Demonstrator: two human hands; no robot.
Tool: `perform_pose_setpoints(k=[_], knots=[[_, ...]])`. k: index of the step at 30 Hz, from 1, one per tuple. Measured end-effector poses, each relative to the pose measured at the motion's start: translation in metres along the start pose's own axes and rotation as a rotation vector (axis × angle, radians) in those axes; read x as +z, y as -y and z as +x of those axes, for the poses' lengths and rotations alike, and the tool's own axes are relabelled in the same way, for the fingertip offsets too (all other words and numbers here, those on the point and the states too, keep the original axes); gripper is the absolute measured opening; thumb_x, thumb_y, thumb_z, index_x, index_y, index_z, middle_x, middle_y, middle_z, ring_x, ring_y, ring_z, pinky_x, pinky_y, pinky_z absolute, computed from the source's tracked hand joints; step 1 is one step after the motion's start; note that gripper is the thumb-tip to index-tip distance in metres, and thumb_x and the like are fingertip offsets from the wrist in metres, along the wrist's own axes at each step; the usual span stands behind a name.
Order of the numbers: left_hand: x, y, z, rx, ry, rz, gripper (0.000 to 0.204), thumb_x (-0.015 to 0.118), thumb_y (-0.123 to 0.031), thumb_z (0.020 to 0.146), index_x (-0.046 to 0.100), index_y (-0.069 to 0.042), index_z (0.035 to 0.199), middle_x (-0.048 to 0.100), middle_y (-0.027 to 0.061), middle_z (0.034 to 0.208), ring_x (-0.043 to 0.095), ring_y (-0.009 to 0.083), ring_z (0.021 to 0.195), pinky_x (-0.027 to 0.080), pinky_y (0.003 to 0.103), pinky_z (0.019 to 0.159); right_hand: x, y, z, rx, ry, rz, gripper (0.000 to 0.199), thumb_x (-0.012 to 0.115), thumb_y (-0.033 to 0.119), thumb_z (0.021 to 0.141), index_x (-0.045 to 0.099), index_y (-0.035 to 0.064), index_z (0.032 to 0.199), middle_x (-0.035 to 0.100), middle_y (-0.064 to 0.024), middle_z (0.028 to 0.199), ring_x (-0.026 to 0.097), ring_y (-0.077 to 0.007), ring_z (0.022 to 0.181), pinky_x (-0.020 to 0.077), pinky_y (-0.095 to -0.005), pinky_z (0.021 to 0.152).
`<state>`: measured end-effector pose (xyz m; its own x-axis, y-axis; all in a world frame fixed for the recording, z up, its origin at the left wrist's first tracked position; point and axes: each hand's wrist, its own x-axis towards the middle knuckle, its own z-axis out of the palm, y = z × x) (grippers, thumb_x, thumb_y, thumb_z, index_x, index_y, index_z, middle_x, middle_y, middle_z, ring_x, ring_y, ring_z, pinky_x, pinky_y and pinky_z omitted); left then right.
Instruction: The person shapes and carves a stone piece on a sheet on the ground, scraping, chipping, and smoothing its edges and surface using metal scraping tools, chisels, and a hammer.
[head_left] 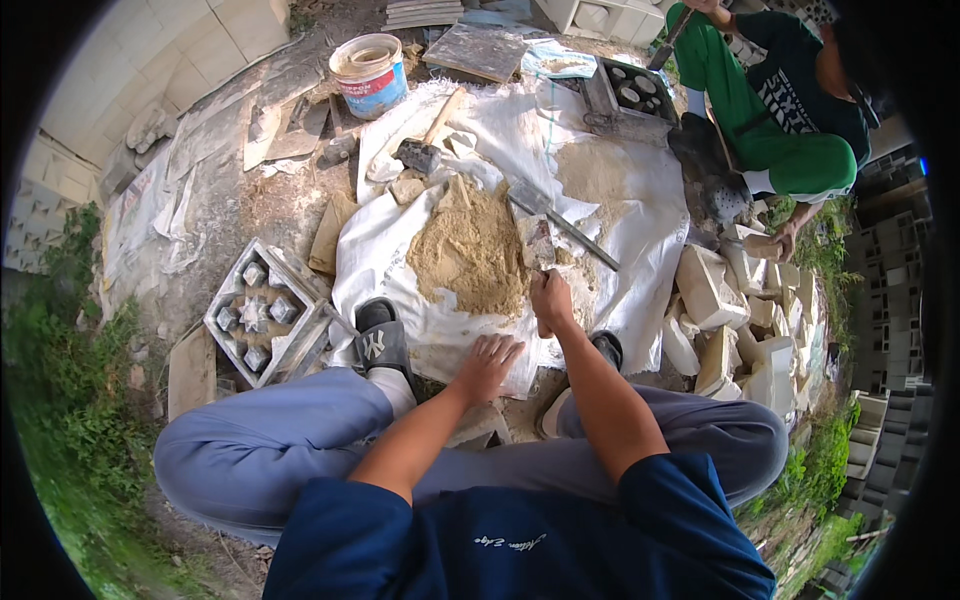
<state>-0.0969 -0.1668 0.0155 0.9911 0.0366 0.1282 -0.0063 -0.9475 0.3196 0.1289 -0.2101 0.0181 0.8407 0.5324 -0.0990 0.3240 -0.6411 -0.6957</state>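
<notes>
My right hand (553,300) is closed around the grip of a trowel, its pale, mortar-smeared blade (537,243) pointing away from me at the right edge of a mound of damp sandy mix (462,255). The mound lies on a white woven sack (375,262) spread between my feet. Fingers stretched out, my left hand (487,368) rests near the sack's close edge, holding nothing. Just beyond the trowel, a long metal bar (585,242) with a flat end lies slantwise. A mallet (418,155) with a wooden handle sits past the mound.
On the left stands a square patterned metal mould (265,312). A paint bucket (370,78) is at the back, near a flat board (475,52). Broken pale blocks (715,290) pile up at right. A co-worker in green trousers (815,158) sits far right beside another mould (638,92).
</notes>
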Motion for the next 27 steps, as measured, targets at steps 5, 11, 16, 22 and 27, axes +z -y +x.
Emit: perform_pose_setpoints(k=[5,11,16,22,27], knots=[[0.02,0.025,-0.013,0.007,0.119,0.287,0.064,0.064,-0.053,0.087,0.059,-0.008,0.132,0.052,0.0142,0.137,0.045,0.0353,0.13,0.033,0.055,0.109,-0.007,0.007,0.02,-0.043,0.105,-0.003,0.043,0.058,0.035,0.095,0.067,-0.0071,0.094,0.066,-0.0342,0.088,0.065,-0.0497,0.09,0.0524,-0.0502,0.078],[0.0,-0.02,-0.007,-0.045,-0.027,0.068,0.055,0.067,-0.043,0.087,0.059,-0.012,0.133,0.053,0.012,0.136,0.045,0.0329,0.131,0.034,0.057,0.109,-0.043,0.03,0.028,0.115,0.22,0.061,0.053,0.061,0.044,0.094,0.068,-0.0075,0.083,0.068,-0.0259,0.076,0.071,-0.0368,0.074,0.053,-0.0456,0.069],[0.011,0.003,-0.006,0.074,0.171,0.151,0.046,0.063,-0.027,0.091,0.053,-0.005,0.13,0.061,0.0131,0.12,0.057,0.0323,0.116,0.041,0.052,0.104,-0.05,0.058,0.023,0.141,0.238,0.16,0.053,0.062,0.044,0.094,0.068,-0.0078,0.083,0.068,-0.0236,0.075,0.069,-0.0322,0.069,0.0526,-0.0435,0.069],[-0.04,0.011,0.05,-0.504,-0.023,-0.229,0.042,0.064,-0.029,0.092,0.055,0.001,0.12,0.068,0.0213,0.094,0.066,0.0432,0.086,0.053,0.05,0.077,-0.063,0.046,0.055,0.018,0.155,0.142,0.048,0.062,0.041,0.095,0.067,-0.0059,0.083,0.067,-0.0187,0.07,0.065,-0.0254,0.062,0.0514,-0.0428,0.062],[-0.093,0.01,0.085,-0.649,-0.119,-0.328,0.042,0.07,-0.038,0.085,0.064,0.001,0.1,0.068,0.0246,0.083,0.066,0.0451,0.082,0.052,0.054,0.074,-0.079,0.057,0.076,0.091,0.198,0.273,0.046,0.064,0.037,0.092,0.069,-0.0076,0.1,0.07,-0.0247,0.082,0.068,-0.0329,0.075,0.0519,-0.0427,0.074]])
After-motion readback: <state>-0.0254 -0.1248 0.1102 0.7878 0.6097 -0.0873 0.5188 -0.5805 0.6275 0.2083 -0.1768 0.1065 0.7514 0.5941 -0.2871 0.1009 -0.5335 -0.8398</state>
